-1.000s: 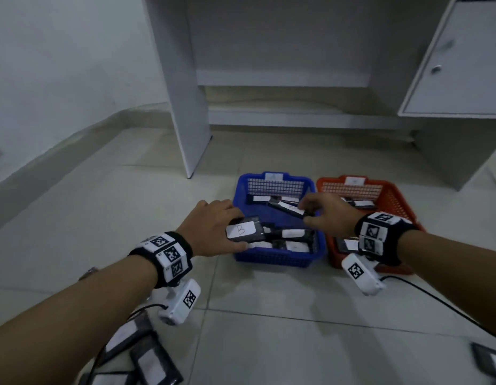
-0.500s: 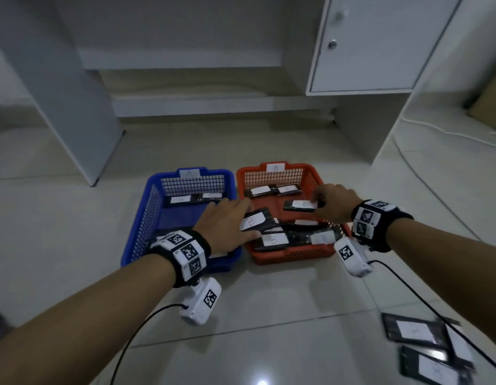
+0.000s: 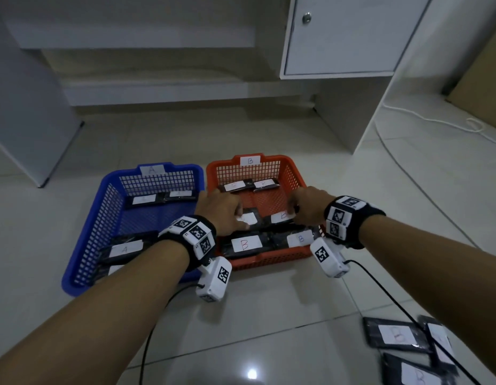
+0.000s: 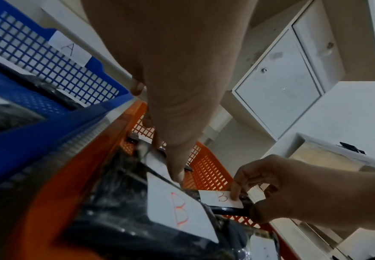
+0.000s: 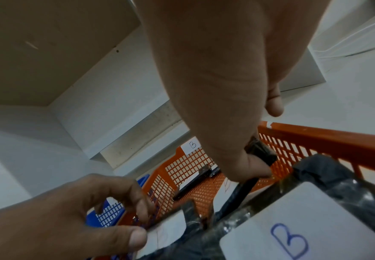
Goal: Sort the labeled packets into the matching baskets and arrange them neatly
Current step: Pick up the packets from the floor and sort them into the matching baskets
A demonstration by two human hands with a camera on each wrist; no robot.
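Blue basket (image 3: 108,218) marked A at left on the floor (image 3: 269,315), touching the orange basket (image 3: 269,261) marked B on its right. In the blue basket: two packets along the far wall, further A-labelled packets (image 3: 124,250) at the near left corner under the left forearm. Left hand (image 3: 220,211) over the orange basket's left side, fingers and thumb curled round the edge of a black packet with a white label (image 3: 248,218); grip grasping that packet. Right hand (image 3: 307,208) at the basket's right side, thumb and fingers pinching the end of a second black packet labelled B (image 3: 280,218); grip grasping it. Both held packets side by side in the middle of the orange basket. Two B packets (image 3: 245,244) along its near wall, two more at the far wall. Loose packets (image 3: 393,334) on the floor at near right, well apart from the baskets, a black cable across them. White cabinet (image 3: 346,37) behind.
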